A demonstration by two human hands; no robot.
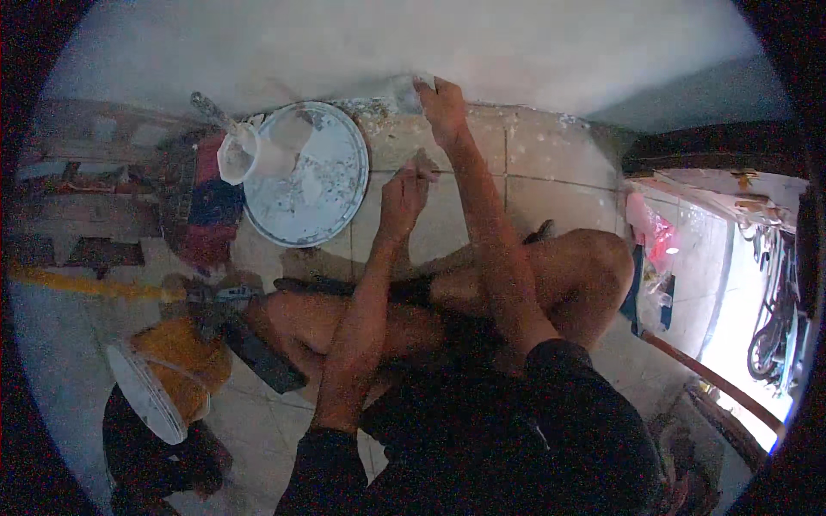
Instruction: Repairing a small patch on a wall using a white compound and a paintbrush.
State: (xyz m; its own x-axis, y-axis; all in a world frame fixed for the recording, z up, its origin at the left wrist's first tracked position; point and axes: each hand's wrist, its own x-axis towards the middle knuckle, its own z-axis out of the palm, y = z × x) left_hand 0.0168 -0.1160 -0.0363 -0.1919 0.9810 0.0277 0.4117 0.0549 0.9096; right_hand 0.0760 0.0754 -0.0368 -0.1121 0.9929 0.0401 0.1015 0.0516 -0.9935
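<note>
My right hand (443,110) reaches to the foot of the white wall (516,43), its fingers closed and touching the wall just above the floor. Something small and pale shows at its fingertips, too blurred to name. Lower and to the left, my left hand (404,199) hovers over the tiles with its fingers drawn together; what they hold, if anything, is hard to see. Left of it lies a round white lid (344,202) smeared with grey and white. A white cup (234,162) stands at the lid's left edge, with a stained handle-like tool (209,110) by its rim.
Red and blue cloth (215,202) lies left of the lid. A yellowish bucket (185,344) with a white rim is at lower left, near a dark flat object (267,357). To the right are a pink plastic bag (661,236), a wooden bar (714,378) and a motorcycle (766,335) outside.
</note>
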